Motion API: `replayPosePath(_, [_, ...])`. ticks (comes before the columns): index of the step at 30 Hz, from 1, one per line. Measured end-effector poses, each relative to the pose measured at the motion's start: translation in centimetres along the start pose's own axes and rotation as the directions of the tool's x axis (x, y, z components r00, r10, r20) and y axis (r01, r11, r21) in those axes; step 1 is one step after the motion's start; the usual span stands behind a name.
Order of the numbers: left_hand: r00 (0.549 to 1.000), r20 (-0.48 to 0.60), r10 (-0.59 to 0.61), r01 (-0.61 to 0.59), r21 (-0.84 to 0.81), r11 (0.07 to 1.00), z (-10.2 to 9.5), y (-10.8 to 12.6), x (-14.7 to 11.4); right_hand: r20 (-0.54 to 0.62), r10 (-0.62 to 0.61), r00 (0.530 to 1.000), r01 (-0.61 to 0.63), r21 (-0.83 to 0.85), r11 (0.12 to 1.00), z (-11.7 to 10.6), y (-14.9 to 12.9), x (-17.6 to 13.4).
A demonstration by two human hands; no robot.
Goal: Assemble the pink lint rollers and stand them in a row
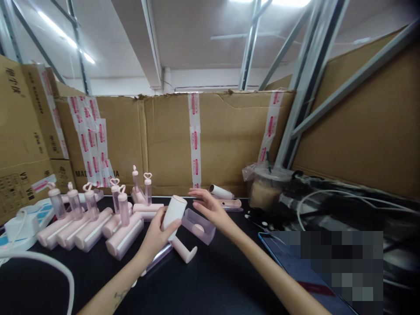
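My left hand point(155, 232) is wrapped round a white lint roller roll point(175, 213), which it holds tilted with its upper end to the right. My right hand point(211, 211) hovers just right of the roll, fingers stretched out and holding nothing. Below it lies a translucent pinkish case point(206, 232) with a round pink piece inside. A pale pink roller core point(184, 250) with a flared end rests on the black table under the roll, beside a clear plastic piece point(158, 259) partly hidden by my left hand.
Several pink lint rollers point(126, 238) with clear handles and heart-shaped loops stand at the left. Behind my right hand lie another white roll point(220, 191) and a pink part point(231, 204). A drink cup point(267, 190), a tablet point(292, 267), cables and a power strip point(41, 214) flank the table.
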State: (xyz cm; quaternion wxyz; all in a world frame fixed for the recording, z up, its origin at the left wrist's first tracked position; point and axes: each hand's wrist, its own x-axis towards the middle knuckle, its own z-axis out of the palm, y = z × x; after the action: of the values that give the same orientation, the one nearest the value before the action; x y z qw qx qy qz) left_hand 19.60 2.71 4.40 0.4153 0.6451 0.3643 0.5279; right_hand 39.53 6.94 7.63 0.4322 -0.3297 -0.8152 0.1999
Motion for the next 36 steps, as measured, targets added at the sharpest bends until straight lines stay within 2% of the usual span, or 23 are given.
replayPosePath(2, [0.999, 0.015, -0.05, 0.052, -0.166, 0.985, 0.0, 0.5, -0.2, 0.159, 0.069, 0.985, -0.016, -0.315, 0.949, -1.1, 1.3, 0.6])
replayPosePath(3, [0.995, 0.025, -0.092, 0.095, -0.229, 0.969, 0.0, 0.7, -0.2, 0.239, 0.119, 0.964, -0.011, -0.409, 0.913, -1.3, 1.9, 0.7])
replayPosePath(5, [0.981, 0.049, -0.185, 0.191, -0.311, 0.931, -0.1, 1.0, -0.3, 0.326, 0.184, 0.927, -0.01, -0.47, 0.883, -1.4, 2.7, 0.6])
replayPosePath(8, [0.958, 0.064, -0.281, 0.284, -0.368, 0.885, -0.3, 0.9, -0.1, 0.32, 0.192, 0.928, -0.025, -0.461, 0.887, -1.0, 3.0, 0.0])
replayPosePath(11, [0.975, -0.027, -0.222, 0.189, -0.43, 0.883, -0.4, 0.5, 0.2, 0.224, 0.156, 0.962, -0.046, -0.431, 0.901, -0.9, 2.0, -0.3])
replayPosePath(13, [0.982, -0.131, -0.133, 0.064, -0.432, 0.9, -0.3, 0.3, 0.2, 0.094, 0.196, 0.976, -0.162, -0.285, 0.945, -0.5, 0.8, -0.4])
replayPosePath(15, [0.98, -0.193, -0.047, -0.032, -0.387, 0.921, -0.1, 0.0, 0.2, 0.001, 0.314, 0.95, -0.313, 0.025, 0.949, 0.3, -0.4, -0.5])
replayPosePath(17, [0.98, -0.199, 0.013, -0.079, -0.331, 0.94, 0.1, -0.3, 0.1, 0.024, 0.412, 0.911, -0.394, 0.355, 0.848, 1.5, -1.4, -0.7])
replayPosePath(18, [0.98, -0.198, 0.034, -0.095, -0.308, 0.947, 0.1, -0.4, 0.1, 0.065, 0.425, 0.903, -0.404, 0.467, 0.787, 2.1, -1.8, -0.8])
replayPosePath(21, [0.974, -0.217, 0.07, -0.125, -0.253, 0.959, 0.1, -0.7, 0.2, 0.142, 0.417, 0.898, -0.395, 0.677, 0.621, 3.2, -2.4, -1.2])
replayPosePath(24, [0.968, -0.234, 0.092, -0.149, -0.242, 0.959, -0.1, -0.8, 0.2, 0.132, 0.398, 0.908, -0.347, 0.77, 0.535, 3.6, -2.5, -1.4])
replayPosePath(27, [0.973, -0.223, 0.062, -0.128, -0.294, 0.947, -0.1, -0.6, 0.1, 0.081, 0.393, 0.916, -0.295, 0.8, 0.522, 3.9, -2.4, -1.6])
replayPosePath(29, [0.977, -0.213, 0.024, -0.104, -0.374, 0.921, -0.1, -0.4, 0.1, 0.034, 0.399, 0.916, -0.266, 0.796, 0.543, 4.3, -2.5, -1.7])
replayPosePath(32, [0.986, -0.169, -0.014, -0.081, -0.544, 0.835, 0.0, 0.1, 0.0, -0.053, 0.386, 0.921, -0.21, 0.768, 0.605, 4.8, -2.7, -1.8])
replayPosePath(36, [0.997, -0.073, -0.029, -0.031, -0.704, 0.709, 0.1, 0.4, 0.0, -0.109, 0.303, 0.947, -0.144, 0.699, 0.701, 5.0, -3.0, -2.1])
